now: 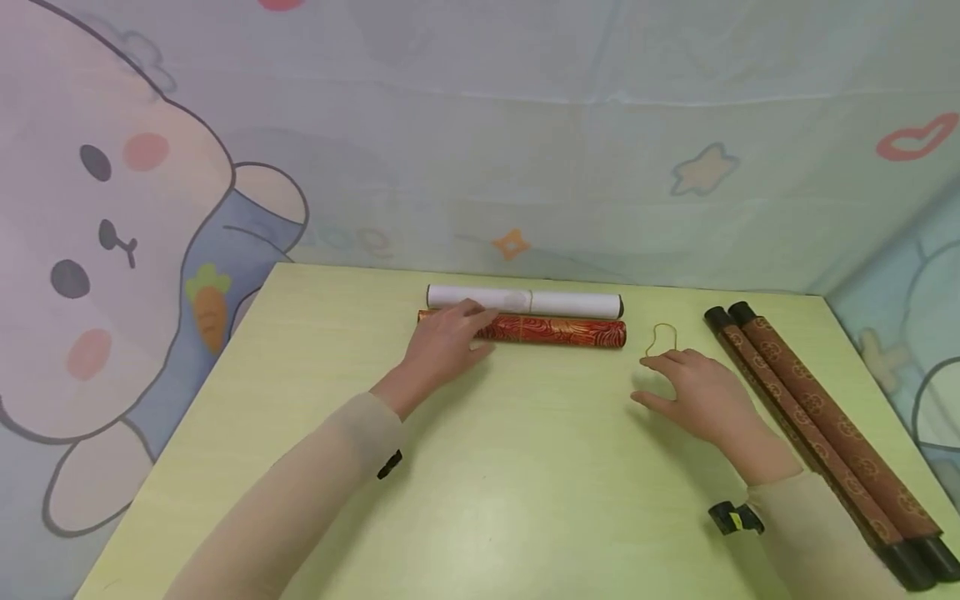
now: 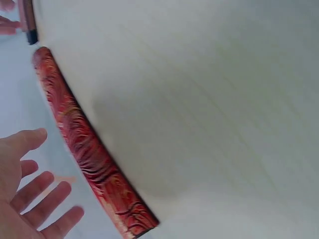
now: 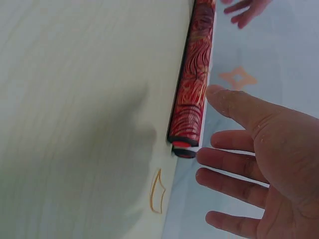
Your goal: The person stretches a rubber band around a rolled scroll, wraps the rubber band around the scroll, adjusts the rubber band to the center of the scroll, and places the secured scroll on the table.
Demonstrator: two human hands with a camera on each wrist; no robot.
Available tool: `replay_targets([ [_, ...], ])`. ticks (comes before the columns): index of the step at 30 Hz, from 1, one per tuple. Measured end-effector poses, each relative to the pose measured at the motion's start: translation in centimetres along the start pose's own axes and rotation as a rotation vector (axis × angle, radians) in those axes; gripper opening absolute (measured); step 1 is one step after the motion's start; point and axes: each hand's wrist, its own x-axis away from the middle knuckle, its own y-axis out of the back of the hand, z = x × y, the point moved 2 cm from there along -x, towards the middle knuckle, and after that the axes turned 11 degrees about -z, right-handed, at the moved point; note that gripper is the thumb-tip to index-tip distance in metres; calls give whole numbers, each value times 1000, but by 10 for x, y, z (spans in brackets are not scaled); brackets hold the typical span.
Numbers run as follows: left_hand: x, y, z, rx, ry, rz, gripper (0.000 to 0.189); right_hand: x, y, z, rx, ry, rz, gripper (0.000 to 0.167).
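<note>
A red and gold patterned roll (image 1: 558, 330) lies across the far part of the table, with a thin band around its middle. Directly behind it is a white roll (image 1: 577, 303), also banded. My left hand (image 1: 444, 343) hovers by the red roll's left end, hiding part of it; in the left wrist view its spread fingers hold nothing. Off the rolls' right end, my right hand (image 1: 703, 393) is held above the table with thumb and fingers apart. A yellow rubber band (image 3: 152, 196) lies loose on the table, just beyond the right fingertips in the head view.
Two long brown patterned rolls (image 1: 817, 408) with black ends lie slantwise along the table's right side. A cartoon-printed cloth (image 1: 480, 167) hangs behind the pale yellow table (image 1: 495, 500), and another printed cloth (image 1: 926, 333) stands at the right.
</note>
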Motion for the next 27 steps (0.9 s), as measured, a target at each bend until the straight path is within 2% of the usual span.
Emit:
replay_targets([
  [7,15,19,-15,116,39,-61,53,-11,2,-22,27,-3,-60,50],
  [12,27,25,-24,163,56,-68,53,-22,-1,-29,78,31,-71,48],
  [19,36,25,-31,145,62,-60,56,-33,-9,-34,89,38,-12,47],
  [27,45,22,-36,165,98,-22,57,-36,-19,-39,78,63,22,33],
])
